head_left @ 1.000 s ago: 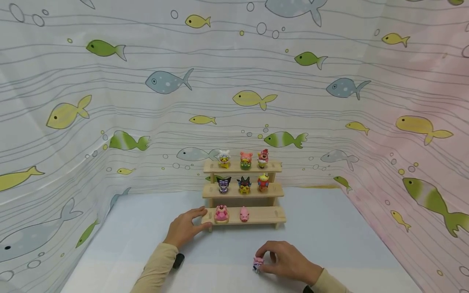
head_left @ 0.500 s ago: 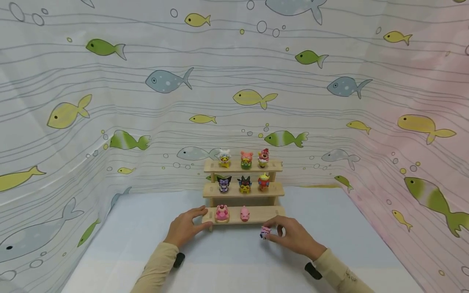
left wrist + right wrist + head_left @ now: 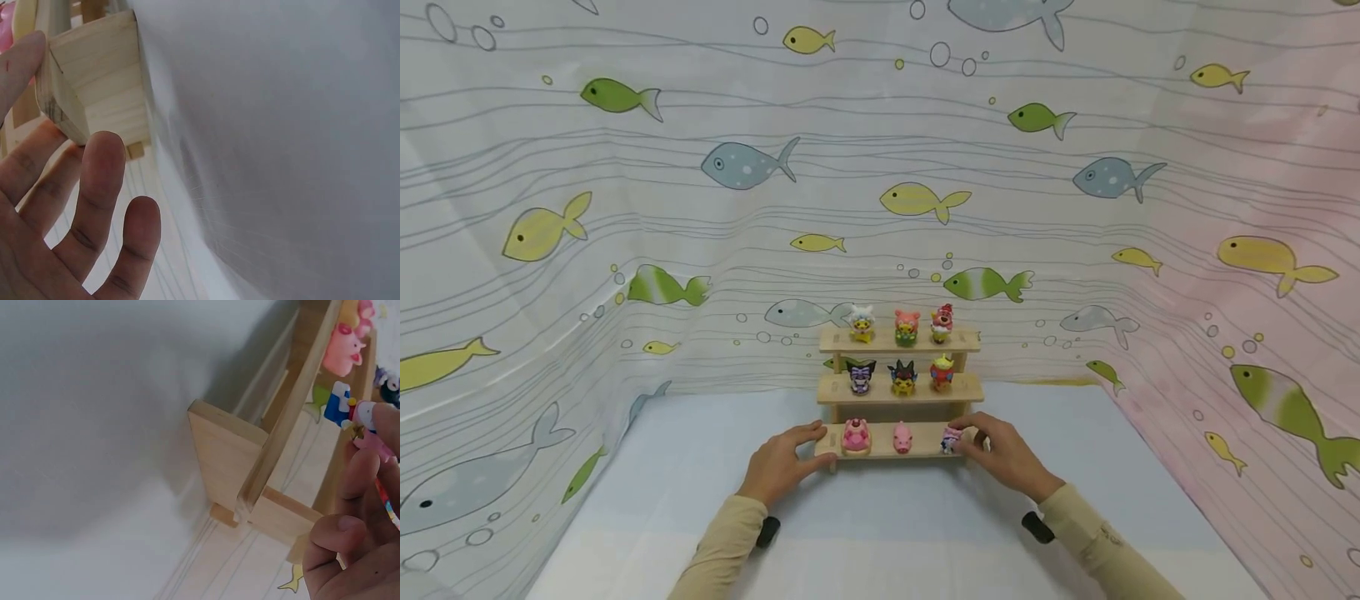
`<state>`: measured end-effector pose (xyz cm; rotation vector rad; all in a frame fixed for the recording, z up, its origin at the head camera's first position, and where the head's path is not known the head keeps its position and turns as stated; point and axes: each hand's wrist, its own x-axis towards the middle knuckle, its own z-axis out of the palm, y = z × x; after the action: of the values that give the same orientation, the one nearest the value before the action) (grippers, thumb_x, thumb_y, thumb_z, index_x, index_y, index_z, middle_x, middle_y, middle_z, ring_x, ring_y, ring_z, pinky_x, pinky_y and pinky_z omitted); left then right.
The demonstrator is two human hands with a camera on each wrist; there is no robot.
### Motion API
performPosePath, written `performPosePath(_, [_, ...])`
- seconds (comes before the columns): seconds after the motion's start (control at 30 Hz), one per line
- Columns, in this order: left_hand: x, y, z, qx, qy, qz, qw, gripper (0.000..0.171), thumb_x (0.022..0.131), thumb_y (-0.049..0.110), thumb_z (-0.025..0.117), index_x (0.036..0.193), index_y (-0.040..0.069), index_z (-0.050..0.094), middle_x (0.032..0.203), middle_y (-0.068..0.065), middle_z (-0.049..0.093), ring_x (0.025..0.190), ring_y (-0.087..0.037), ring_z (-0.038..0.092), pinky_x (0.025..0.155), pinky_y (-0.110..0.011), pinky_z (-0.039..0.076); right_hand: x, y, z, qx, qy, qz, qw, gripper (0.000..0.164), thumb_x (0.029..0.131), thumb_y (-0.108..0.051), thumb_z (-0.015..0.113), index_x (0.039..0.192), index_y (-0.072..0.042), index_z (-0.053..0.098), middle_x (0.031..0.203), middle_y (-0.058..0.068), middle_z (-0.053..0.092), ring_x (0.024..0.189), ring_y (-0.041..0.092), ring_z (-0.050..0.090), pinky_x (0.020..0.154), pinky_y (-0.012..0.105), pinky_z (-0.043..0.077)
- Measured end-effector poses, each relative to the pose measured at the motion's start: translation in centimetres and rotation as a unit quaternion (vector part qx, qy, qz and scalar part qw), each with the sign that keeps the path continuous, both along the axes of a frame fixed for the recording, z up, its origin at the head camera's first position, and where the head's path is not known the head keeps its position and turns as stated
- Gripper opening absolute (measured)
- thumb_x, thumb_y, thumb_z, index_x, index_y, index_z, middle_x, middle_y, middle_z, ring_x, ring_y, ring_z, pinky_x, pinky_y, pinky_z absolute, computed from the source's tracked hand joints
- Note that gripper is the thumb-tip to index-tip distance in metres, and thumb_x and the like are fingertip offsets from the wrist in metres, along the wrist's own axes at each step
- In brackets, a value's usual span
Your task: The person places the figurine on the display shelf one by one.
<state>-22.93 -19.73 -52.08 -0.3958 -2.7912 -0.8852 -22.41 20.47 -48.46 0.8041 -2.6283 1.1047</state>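
Note:
At the left end of the wooden display stand's [image 3: 925, 450] bottom step, my left hand [image 3: 778, 458] grips the board between thumb and forefinger. In the left wrist view, the ring and little fingers [image 3: 142, 231] stick out free of the wood. Over the right end of that same step, my right hand [image 3: 1011, 458] pinches a small pink, white and blue figurine [image 3: 364, 415]. Whether its feet touch the board cannot be told. A pink pig figurine [image 3: 902, 438] stands mid-step, and a pink figurine with a rounded base [image 3: 856, 437] sits left of it.
Three figurines stand on the middle step [image 3: 880, 393], among them a purple-and-black one [image 3: 861, 377]. Three more occupy the top step [image 3: 883, 340]. A fish-patterned cloth [image 3: 820, 100] hangs behind and at both sides. Pale cloth [image 3: 880, 533] covers the table.
My right hand has carried the small figurine from the table in front, away from me, up to the bottom step's right end. The left hand has stayed at the stand's left end.

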Motion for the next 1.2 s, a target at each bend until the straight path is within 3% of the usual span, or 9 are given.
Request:
performPosePath(0.27, [0.1, 0.2, 0.2, 0.007, 0.001, -0.001, 1.0000, 0.064, 0.080, 0.060, 0.078, 0.132, 0.023, 0.070, 0.142, 0.010, 0.059, 0.131, -0.028, 0.056, 0.098, -0.054, 0.051, -1.3, -0.5, -0.2, -0.004, -0.014, -0.002, 1.000, 0.031, 0.095, -0.017, 0.074, 0.125, -0.021, 0.068, 0.110, -0.009, 0.068, 0.078, 0.010, 0.061, 0.060, 0.025, 0.051])
performPosePath(0.9, [-0.2, 0.3, -0.2, -0.005, 0.002, 0.000, 1.0000, 0.067, 0.080, 0.066, 0.075, 0.132, 0.024, 0.070, 0.142, 0.011, 0.059, 0.131, -0.027, 0.057, 0.096, -0.053, 0.052, -1.8, -0.8, -1.4, -0.010, -0.086, -0.032, 0.996, 0.031, 0.097, -0.024, 0.072, 0.128, -0.022, 0.066, 0.104, -0.004, 0.068, 0.075, 0.012, 0.060, 0.060, 0.027, 0.052])
performPosePath(1.2, [-0.1, 0.2, -0.6, 0.000, -0.001, 0.001, 1.0000, 0.065, 0.080, 0.064, 0.076, 0.132, 0.024, 0.070, 0.142, 0.011, 0.060, 0.131, -0.028, 0.057, 0.097, -0.053, 0.052, -1.3, -0.8, -1.8, -0.019, -0.089, -0.045, 0.995, 0.040, 0.097, -0.021, 0.072, 0.135, -0.023, 0.062, 0.124, -0.003, 0.067, 0.089, 0.012, 0.062, 0.073, 0.028, 0.054])
